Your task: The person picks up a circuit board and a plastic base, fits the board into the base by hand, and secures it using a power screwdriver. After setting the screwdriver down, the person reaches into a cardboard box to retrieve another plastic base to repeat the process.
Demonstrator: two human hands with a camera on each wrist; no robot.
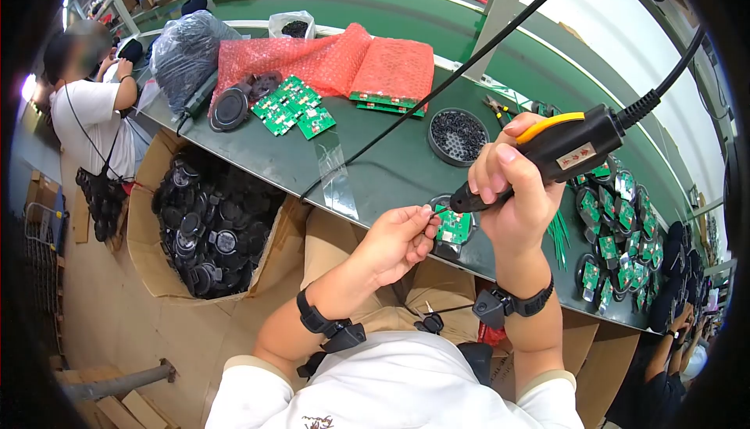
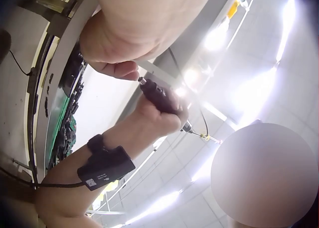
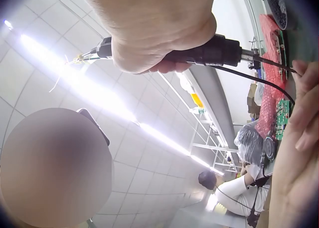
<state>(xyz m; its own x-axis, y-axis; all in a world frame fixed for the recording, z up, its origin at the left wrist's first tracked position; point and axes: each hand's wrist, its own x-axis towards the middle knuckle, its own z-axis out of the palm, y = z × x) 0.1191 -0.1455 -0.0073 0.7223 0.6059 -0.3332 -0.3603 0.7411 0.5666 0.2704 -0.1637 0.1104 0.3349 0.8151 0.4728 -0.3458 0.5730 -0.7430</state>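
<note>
My right hand [image 1: 512,191] grips a black electric screwdriver [image 1: 574,148] with a yellow lever, its cord running up to the right. The screwdriver's thin bit [image 3: 274,63] points toward my left hand [image 1: 394,245]. Thumb and forefinger of that hand pinch at the bit's tip; any small piece between them is hidden by the fingertips. Just beyond and below the tip, a green circuit board [image 1: 455,227] sits in a round dark casing at the bench's near edge. Both hands are above the bench edge, close in front of the body.
A round dish [image 1: 449,161] of small dark pieces stands behind the right hand. Boards in casings [image 1: 617,218] are piled at right, near green wires [image 1: 558,237]. Loose boards [image 1: 289,105] and red bubble wrap [image 1: 336,50] lie behind. A carton [image 1: 148,257] of black casings stands left.
</note>
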